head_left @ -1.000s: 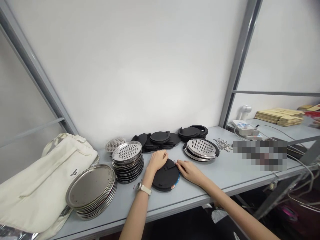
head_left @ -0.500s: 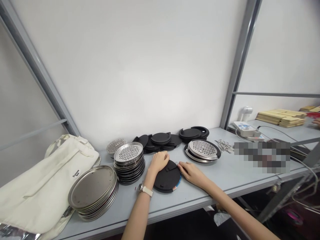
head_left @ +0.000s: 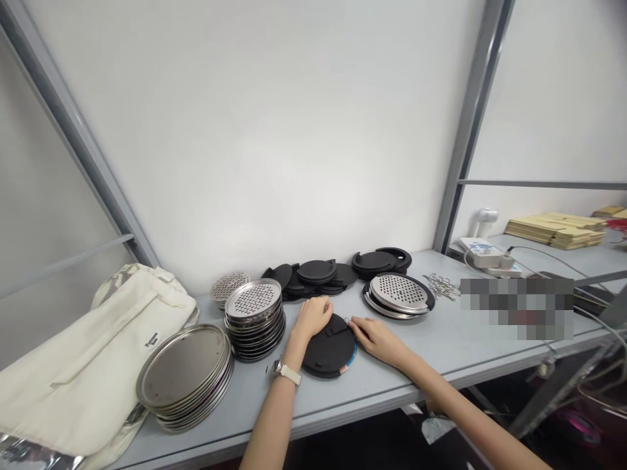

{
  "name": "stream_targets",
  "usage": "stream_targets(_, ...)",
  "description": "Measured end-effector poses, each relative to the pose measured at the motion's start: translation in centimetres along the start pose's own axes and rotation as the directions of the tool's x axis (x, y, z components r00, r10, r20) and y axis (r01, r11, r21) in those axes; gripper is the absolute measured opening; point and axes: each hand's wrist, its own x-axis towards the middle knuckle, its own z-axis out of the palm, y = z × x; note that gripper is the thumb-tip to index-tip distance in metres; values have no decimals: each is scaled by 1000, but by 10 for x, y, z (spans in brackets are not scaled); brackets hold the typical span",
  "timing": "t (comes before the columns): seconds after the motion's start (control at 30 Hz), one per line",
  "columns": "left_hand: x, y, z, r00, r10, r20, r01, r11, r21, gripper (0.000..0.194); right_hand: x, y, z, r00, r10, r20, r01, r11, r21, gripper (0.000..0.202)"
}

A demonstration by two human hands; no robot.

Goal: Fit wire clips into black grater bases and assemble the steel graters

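Observation:
A round black disc [head_left: 327, 352] lies on the grey table, with a blue and red strip on its lower right edge. My left hand [head_left: 314, 316] is closed at the disc's upper left rim, its fingertips hidden. At the upper right rim, my right hand [head_left: 369, 333] pinches a small metal hook [head_left: 347, 321] between thumb and index finger. Behind the hands are black round parts [head_left: 316, 271]. Perforated metal discs [head_left: 399, 292] in black holders lie to the right, near a pile of metal hooks [head_left: 441, 286].
Left of my hands stand a stack of perforated discs [head_left: 253, 300] and a stack of plain metal discs [head_left: 183, 369]. A cream bag [head_left: 108, 352] lies at the far left. A white device [head_left: 482, 251], cables and flat wooden pieces [head_left: 553, 228] are at the right.
The view has shifted very slightly. Both hands keep their places at the black disc, with the hook still in the right fingers.

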Motion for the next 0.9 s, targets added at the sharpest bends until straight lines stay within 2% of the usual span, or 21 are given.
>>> stream_targets(0.9, -1, 4, -3, 1000, -24, 18, 24, 1000, 0, 24, -2, 2, 3, 1000, -1, -5, 1, 1000, -7, 33)
